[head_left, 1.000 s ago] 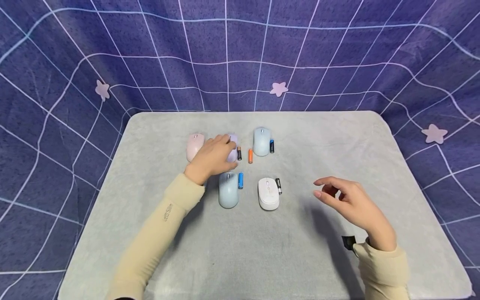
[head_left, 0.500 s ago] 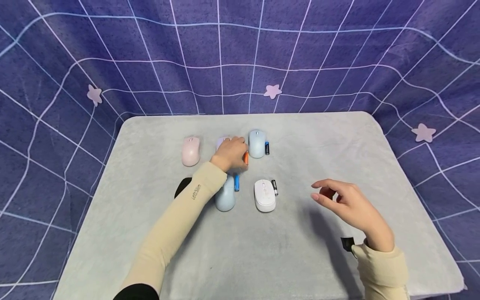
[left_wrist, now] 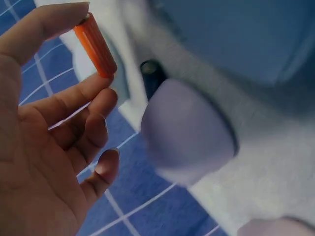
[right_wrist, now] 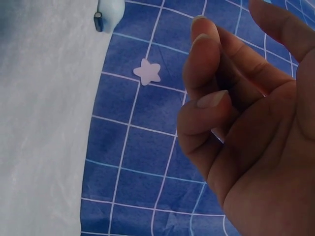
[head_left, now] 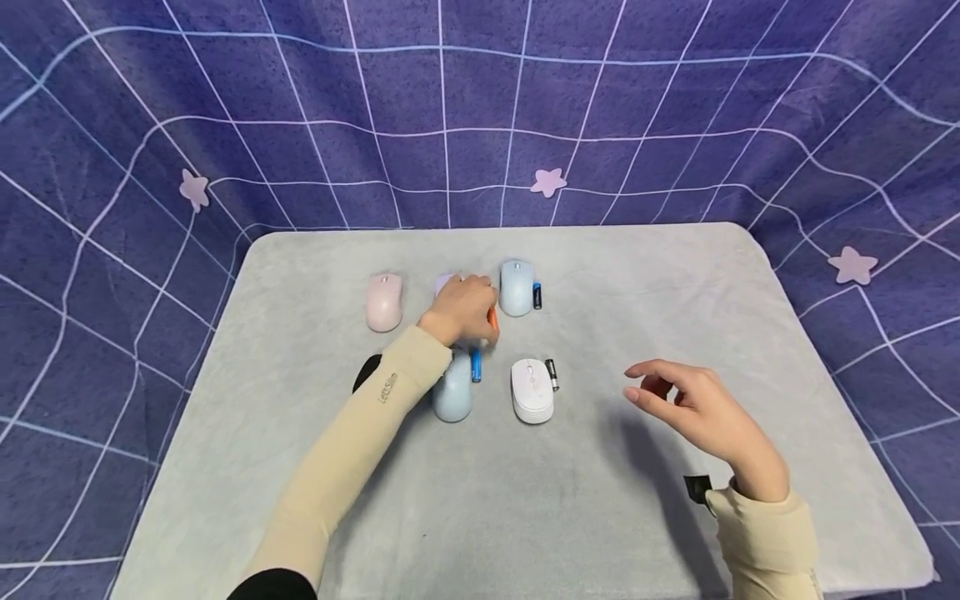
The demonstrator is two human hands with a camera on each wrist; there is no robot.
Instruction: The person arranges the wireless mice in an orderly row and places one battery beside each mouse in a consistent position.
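My left hand pinches an orange battery end to end between thumb and index finger, as the left wrist view shows. Beside it lies a lilac computer mouse, mostly hidden behind the hand in the head view, with a dark battery next to it. A light blue mouse sits just right of the left hand, a blue-topped battery at its side. My right hand hovers over the table's right part, fingers loosely curled and holding nothing.
Nearer stand another light blue mouse with a blue battery, and a white mouse with a black-and-silver battery. A pink mouse is at left. A black object shows beside the left sleeve. A blue curtain surrounds the table.
My left hand has moved right from the lilac mouse to the orange battery and now pinches it. The right hand keeps nearly the same place. The head view has shifted slightly.
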